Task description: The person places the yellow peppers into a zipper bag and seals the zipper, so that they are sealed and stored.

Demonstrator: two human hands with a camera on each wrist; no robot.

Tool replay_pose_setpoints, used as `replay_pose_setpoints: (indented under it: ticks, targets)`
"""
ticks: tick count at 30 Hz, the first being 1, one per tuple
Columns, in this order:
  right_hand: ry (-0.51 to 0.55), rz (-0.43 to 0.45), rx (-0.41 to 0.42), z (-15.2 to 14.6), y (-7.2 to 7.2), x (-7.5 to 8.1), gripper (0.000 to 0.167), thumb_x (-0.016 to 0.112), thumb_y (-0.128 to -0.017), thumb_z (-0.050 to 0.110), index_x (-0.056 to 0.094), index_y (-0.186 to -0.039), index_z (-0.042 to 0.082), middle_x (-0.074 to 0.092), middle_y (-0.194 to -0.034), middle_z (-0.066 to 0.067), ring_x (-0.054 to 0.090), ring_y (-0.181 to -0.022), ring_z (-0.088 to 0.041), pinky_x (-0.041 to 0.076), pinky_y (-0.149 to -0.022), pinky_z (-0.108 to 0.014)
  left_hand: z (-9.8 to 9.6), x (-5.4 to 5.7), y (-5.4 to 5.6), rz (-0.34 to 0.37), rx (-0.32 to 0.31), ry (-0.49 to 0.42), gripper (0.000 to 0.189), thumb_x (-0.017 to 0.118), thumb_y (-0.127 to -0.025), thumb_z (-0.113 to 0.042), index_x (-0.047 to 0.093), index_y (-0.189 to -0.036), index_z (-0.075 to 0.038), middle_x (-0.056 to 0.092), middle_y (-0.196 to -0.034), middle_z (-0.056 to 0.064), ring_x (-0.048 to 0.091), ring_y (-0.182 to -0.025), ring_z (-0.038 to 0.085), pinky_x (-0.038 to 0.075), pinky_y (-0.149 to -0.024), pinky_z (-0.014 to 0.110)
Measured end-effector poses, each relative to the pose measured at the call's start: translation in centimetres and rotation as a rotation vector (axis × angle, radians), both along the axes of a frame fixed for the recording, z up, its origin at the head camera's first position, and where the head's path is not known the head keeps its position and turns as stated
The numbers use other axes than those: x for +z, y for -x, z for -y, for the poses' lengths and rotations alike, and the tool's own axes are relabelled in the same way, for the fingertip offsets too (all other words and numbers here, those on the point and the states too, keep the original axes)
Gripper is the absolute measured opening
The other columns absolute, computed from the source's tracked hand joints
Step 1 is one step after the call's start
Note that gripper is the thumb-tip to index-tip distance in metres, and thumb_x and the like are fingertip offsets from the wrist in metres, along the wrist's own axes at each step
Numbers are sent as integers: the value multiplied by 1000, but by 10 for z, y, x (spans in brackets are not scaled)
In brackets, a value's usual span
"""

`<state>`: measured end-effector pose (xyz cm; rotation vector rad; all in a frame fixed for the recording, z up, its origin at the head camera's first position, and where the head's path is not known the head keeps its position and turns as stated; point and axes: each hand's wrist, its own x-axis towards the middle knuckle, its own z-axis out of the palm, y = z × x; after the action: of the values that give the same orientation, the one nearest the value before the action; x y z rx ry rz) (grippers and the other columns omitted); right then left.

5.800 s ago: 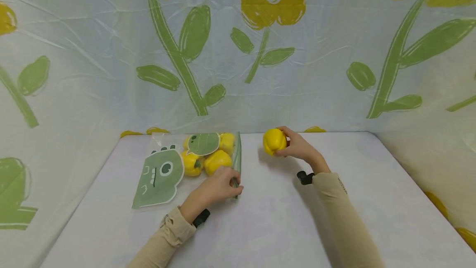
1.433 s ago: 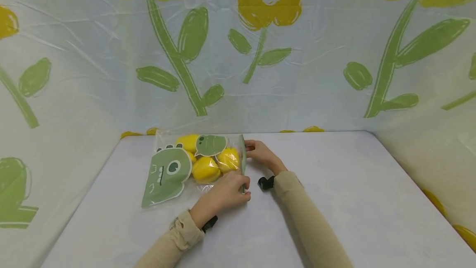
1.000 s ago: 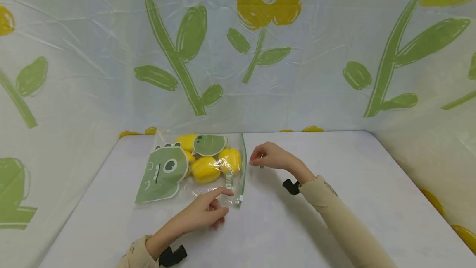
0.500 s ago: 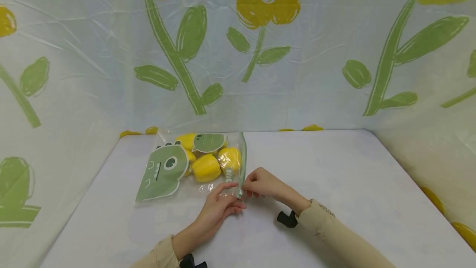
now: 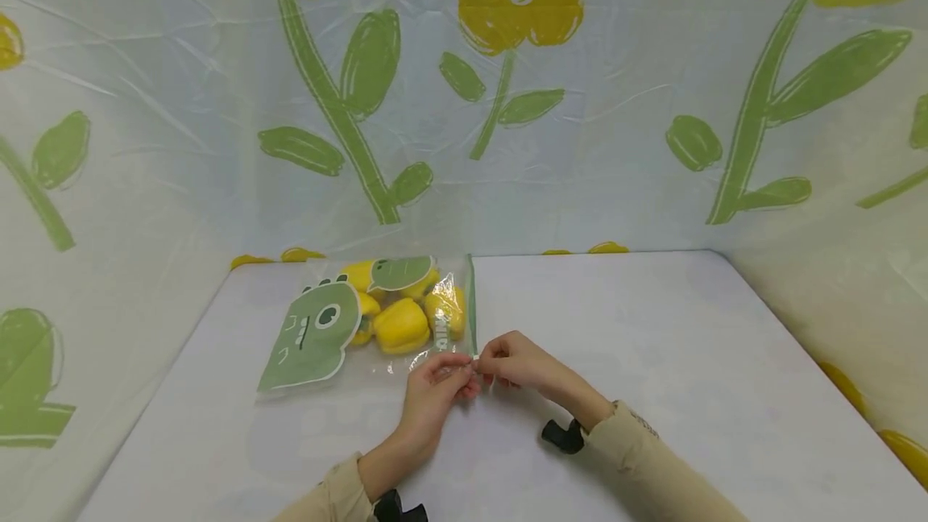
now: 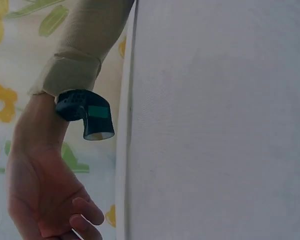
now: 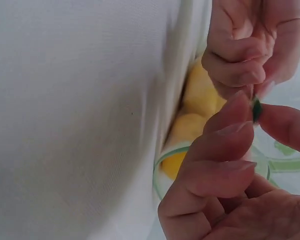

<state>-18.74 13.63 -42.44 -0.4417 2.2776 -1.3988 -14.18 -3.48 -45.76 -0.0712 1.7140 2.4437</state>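
A clear zip bag (image 5: 308, 357) with green dinosaur prints lies flat on the table, its green zip edge (image 5: 472, 296) to the right. Several yellow bell peppers (image 5: 401, 326) are inside. At the near right corner, my left hand (image 5: 428, 401) pinches the bag's end. Facing it, my right hand (image 5: 522, 362) pinches the zip slider between thumb and fingers. In the right wrist view the slider (image 7: 257, 109) shows as a small green piece at the fingertips, and the bag's mouth bows apart. The left wrist view shows the left palm (image 6: 45, 195); its fingertips are cut off.
A white table (image 5: 652, 329) carries the bag. A flower-printed cloth (image 5: 594, 143) hangs behind it and along both sides. Black wrist cameras (image 5: 563, 436) sit at both cuffs.
The pepper my right hand held earlier is now in the bag. My left hand let go of the edge, then took the near corner; my right hand came down to the slider there.
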Motion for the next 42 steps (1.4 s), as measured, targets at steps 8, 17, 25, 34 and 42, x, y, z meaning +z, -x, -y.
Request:
replay_pose_setpoints:
  ticks: [8, 17, 25, 34, 42]
  targets:
    - [21, -349, -42, 0, -4, 0, 20, 76, -84, 7, 61, -97, 5, 68, -77, 2, 60, -68, -11, 47, -62, -26, 0, -2, 1, -33, 45, -34, 20, 65, -88, 6, 58, -105, 13, 66, -78, 8, 63, -67, 16, 54, -67, 27]
    - [159, -132, -36, 1, -6, -2, 8, 71, -88, 6, 72, -94, 1, 69, -85, -17, 55, -68, -15, 43, -57, -24, 2, -2, 0, -18, 40, -67, 19, 65, -88, 7, 59, -104, 14, 68, -81, 10, 64, -69, 16, 55, -69, 27]
    - [293, 2, -119, 5, -6, -10, 12, 68, -87, 2, 69, -95, -7, 68, -81, -11, 55, -64, -15, 47, -61, -27, 2, -1, 2, 0, 52, -13, 18, 63, -86, 9, 60, -103, 14, 67, -77, 8, 63, -64, 16, 54, -67, 26]
    - [400, 3, -230, 13, -2, -13, 14, 66, -83, -3, 67, -90, -15, 68, -75, -3, 56, -61, -12, 49, -61, -26, 2, 2, 2, 18, 71, 28, 23, 66, -83, 10, 61, -105, 13, 66, -72, 5, 62, -59, 14, 53, -61, 23]
    - [386, -24, -432, 25, 27, -15, 7, 70, -82, -2, 69, -82, -9, 71, -80, -9, 60, -63, -14, 52, -62, -25, 2, 0, 3, 27, 70, 59, 23, 67, -81, 10, 61, -103, 13, 63, -67, 6, 61, -55, 15, 53, -58, 23]
